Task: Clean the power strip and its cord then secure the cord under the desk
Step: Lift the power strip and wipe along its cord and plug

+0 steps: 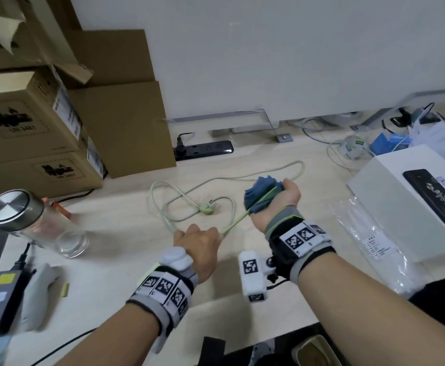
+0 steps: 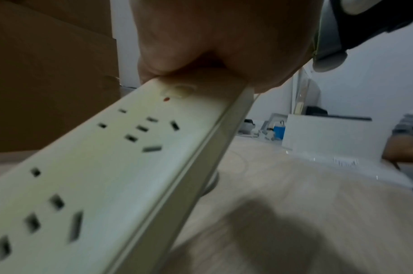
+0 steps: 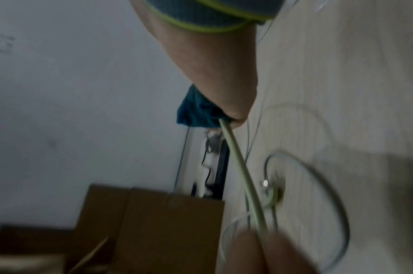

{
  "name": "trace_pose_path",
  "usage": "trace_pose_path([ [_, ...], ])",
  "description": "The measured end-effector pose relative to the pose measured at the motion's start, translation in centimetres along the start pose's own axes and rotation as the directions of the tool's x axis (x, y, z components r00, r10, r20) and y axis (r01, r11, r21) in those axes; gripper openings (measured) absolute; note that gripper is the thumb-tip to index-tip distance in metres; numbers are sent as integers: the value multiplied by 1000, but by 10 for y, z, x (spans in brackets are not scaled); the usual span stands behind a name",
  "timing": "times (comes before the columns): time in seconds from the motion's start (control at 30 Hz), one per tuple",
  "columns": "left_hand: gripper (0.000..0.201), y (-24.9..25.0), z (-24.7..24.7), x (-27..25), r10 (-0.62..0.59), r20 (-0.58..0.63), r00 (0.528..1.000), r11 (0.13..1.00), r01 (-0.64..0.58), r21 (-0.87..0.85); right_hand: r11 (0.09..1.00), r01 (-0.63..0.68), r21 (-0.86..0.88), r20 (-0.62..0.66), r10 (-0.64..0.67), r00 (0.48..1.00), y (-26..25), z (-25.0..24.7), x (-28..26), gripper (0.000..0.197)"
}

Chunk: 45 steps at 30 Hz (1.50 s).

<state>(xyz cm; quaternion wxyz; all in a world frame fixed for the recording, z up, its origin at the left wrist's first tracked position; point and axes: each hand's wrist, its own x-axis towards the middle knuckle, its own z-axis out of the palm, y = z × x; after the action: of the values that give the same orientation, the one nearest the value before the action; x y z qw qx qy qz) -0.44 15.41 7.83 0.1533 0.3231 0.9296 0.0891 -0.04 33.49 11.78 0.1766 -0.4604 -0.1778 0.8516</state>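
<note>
Power strip (image 2: 121, 166), pale and cream-coloured, shows only in the left wrist view, where the left hand (image 2: 201, 46) is clenched round its switch end and holds it above the bench (image 2: 306, 194). From the head view the strip is hidden entirely under that hand (image 1: 199, 247); only its back and knuckles appear. The strip's far end runs out of the picture at the lower left, so its full length cannot be made out.

Its cord (image 1: 232, 178) leaves the left hand, rises taut to the right hand (image 1: 287, 194), and goes on in loose loops over the bench beyond the strip. The plug (image 1: 207, 208) lies on the bench inside those loops, away from the strip. The right hand is closed on a bunched blue cloth (image 1: 262, 192) wrapped about the cord; its fingers are hidden behind the cloth in the head view. The right wrist view is dim and blurred, yet it shows the cord (image 3: 238, 166) coming out from the cloth (image 3: 196, 111) below the fist, which the head view shows less plainly.

Behind the strip, near the wall, lies a black power strip (image 1: 205, 149) with one plug in it, beside stacked cardboard boxes (image 1: 44, 128). Left of the strip stands a glass bottle (image 1: 34, 223) with a metal lid; to the right, a white box (image 1: 411, 202) cut off by the frame edge.
</note>
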Motion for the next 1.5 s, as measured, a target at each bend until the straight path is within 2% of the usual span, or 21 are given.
trace_pose_path([
  [0.07,22,8,2,8,12,-1,1000,1000,-12,0,999,8,-42,-4,-9,1000,22,6,-4,49],
  [0.17,22,15,3,20,-57,1,998,997,57,45,986,13,-169,-56,-23,998,48,9,-2,43],
  [0.23,24,19,-2,23,-22,27,999,995,19,98,962,2,-272,-79,-24,997,52,5,-2,43],
  [0.4,17,21,0,17,161,29,987,958,-163,235,916,-98,-389,-122,54,991,36,0,-4,35],
  [0.5,15,24,0,16,180,35,983,951,-183,249,905,-125,-406,-124,81,989,30,2,6,38],
  [0.67,12,12,6,10,214,-19,977,948,-203,246,920,-72,-385,-166,7,986,-8,6,21,30],
  [0.73,19,2,10,8,211,-40,977,945,-193,264,936,-47,-349,-195,-23,981,-24,3,29,30],
  [0.83,41,-5,12,7,179,-41,983,954,-163,254,960,13,-281,-195,-70,978,-34,-4,35,44],
  [0.97,27,-6,12,9,145,9,989,944,-141,297,981,37,-191,-155,-67,986,-14,-3,27,82],
  [1.0,25,-5,10,10,136,5,991,941,-131,311,980,22,-198,-129,-48,991,-3,0,21,84],
  [1.1,22,1,3,16,120,-23,992,944,-107,312,966,-25,-258,-70,7,998,39,7,-1,69],
  [1.17,21,7,0,25,120,-19,993,947,-109,303,944,-27,-327,-73,4,997,53,10,-12,62],
  [1.23,22,14,-1,23,126,18,992,933,-125,338,917,-38,-396,-101,-2,995,51,12,-22,54],
  [1.33,23,18,5,18,146,25,989,944,-147,294,878,-86,-472,-158,12,987,40,12,-19,62],
  [1.4,9,16,2,14,178,-12,984,952,-170,255,845,-46,-533,-111,-16,994,35,18,-22,57],
  [1.43,9,13,5,14,207,-22,978,944,-194,268,847,-4,-532,-60,-33,998,31,20,-22,51],
  [1.5,23,2,14,12,271,5,963,904,-256,342,876,27,-481,-54,-60,997,16,23,-10,43],
])
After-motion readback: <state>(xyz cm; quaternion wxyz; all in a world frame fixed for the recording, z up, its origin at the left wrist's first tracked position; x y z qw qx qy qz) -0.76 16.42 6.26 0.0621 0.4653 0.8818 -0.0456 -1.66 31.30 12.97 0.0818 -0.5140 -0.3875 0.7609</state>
